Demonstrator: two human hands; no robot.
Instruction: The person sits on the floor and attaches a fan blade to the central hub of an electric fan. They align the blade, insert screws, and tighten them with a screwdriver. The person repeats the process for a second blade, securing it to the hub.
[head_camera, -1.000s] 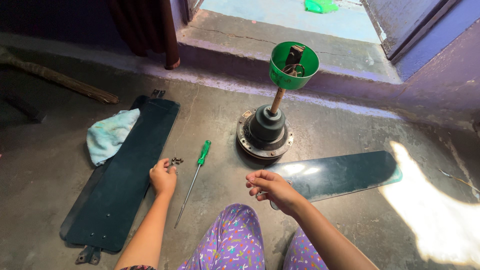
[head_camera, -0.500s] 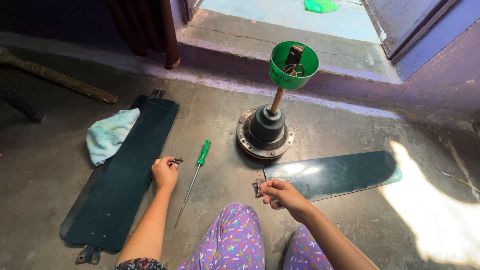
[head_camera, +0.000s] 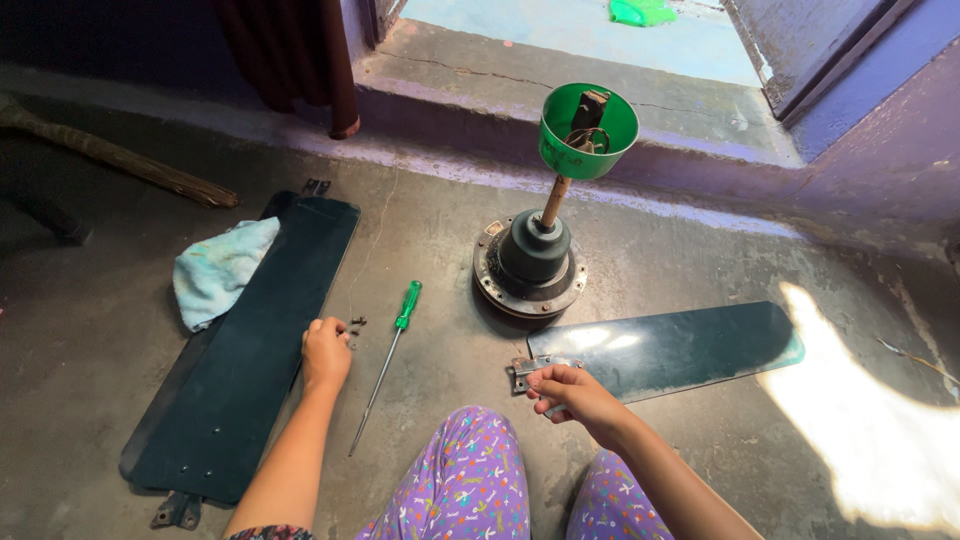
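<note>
My left hand (head_camera: 325, 352) rests on the floor with its fingers curled at a small cluster of dark screws (head_camera: 354, 324), beside the edge of a dark green fan blade (head_camera: 250, 350). Whether a screw is pinched in the fingers is hidden. My right hand (head_camera: 578, 393) grips the metal bracket (head_camera: 528, 368) at the near end of another dark green blade (head_camera: 672, 346) lying flat to the right. A green-handled screwdriver (head_camera: 388, 352) lies between my hands. The fan motor (head_camera: 531, 262) stands behind, with its rod and a green cup-shaped canopy (head_camera: 588, 130).
A pale blue cloth (head_camera: 220, 270) lies on the left blades. A broom (head_camera: 120, 158) lies at the far left. A raised doorstep (head_camera: 560, 90) runs along the back. My knees in purple patterned trousers (head_camera: 470, 485) are at the bottom. A sunlit patch (head_camera: 880, 420) covers the floor at right.
My right hand moved down from above the blade and took hold of its bracket end. My left hand shifted slightly at the screws, fingers curling.
</note>
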